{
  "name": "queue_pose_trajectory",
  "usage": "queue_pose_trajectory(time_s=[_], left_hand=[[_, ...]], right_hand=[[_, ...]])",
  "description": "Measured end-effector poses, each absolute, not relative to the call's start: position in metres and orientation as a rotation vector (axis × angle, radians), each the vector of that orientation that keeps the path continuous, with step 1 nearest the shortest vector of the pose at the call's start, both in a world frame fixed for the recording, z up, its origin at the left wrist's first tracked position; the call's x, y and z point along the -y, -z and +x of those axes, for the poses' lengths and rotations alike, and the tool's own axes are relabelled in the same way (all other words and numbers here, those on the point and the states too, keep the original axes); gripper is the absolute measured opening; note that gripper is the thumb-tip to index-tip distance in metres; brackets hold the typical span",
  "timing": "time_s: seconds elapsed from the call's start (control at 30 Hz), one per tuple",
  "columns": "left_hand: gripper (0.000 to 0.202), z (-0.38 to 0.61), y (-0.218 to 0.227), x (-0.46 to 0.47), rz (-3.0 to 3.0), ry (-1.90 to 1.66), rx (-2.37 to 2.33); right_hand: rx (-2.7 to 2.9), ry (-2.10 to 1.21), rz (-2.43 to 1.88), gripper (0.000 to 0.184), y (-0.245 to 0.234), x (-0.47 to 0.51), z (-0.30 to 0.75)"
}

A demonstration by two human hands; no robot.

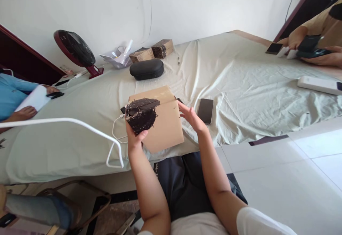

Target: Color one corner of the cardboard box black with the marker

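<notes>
A brown cardboard box (167, 128) is in front of me at the near side of the table. A dark, shaggy patch with pale flecks (143, 115) covers its left corner. My left hand (135, 137) grips the box at that dark corner, thumb on the near face, with the other fingers mostly hidden. At the box's right edge is my right hand (192, 117), its fingers stretched and apart; whether they press on the box I cannot tell. A small black item (180, 101) shows by those fingertips. Right of this hand lies a smartphone (205, 111).
Behind the box are a black zip case (146, 69), two cardboard boxes (163, 48) and a plastic basket (120, 60). A fan (76, 49) stands at left. A white cable (66, 120) crosses the left side. People sit at both ends; a white device (319, 85) lies right.
</notes>
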State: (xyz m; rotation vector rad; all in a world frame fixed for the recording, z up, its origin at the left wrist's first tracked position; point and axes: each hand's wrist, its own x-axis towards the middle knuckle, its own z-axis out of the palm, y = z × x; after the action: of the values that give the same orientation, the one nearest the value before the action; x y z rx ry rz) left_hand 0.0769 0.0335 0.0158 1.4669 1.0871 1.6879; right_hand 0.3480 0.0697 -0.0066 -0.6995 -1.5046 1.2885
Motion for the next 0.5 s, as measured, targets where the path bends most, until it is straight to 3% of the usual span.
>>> queue_pose_trajectory(time_s=[0.1, 0.23, 0.5], left_hand=[[0.122, 0.073, -0.016, -0.039, 1.535, -1.835, -1.046], [0.118, 0.073, -0.02, -0.04, 1.601, -1.847, -1.025], [0.131, 0.089, -0.025, -0.042, 1.581, -1.813, -1.09]], right_hand=[[1.453, -0.928, -1.26, 0.064, 0.019, -0.081, 0.337], [1.461, -0.575, -1.879, 0.058, 0.036, -0.095, 0.312], [1.33, -0.77, -1.681, 0.031, 0.042, -0.099, 0.319]])
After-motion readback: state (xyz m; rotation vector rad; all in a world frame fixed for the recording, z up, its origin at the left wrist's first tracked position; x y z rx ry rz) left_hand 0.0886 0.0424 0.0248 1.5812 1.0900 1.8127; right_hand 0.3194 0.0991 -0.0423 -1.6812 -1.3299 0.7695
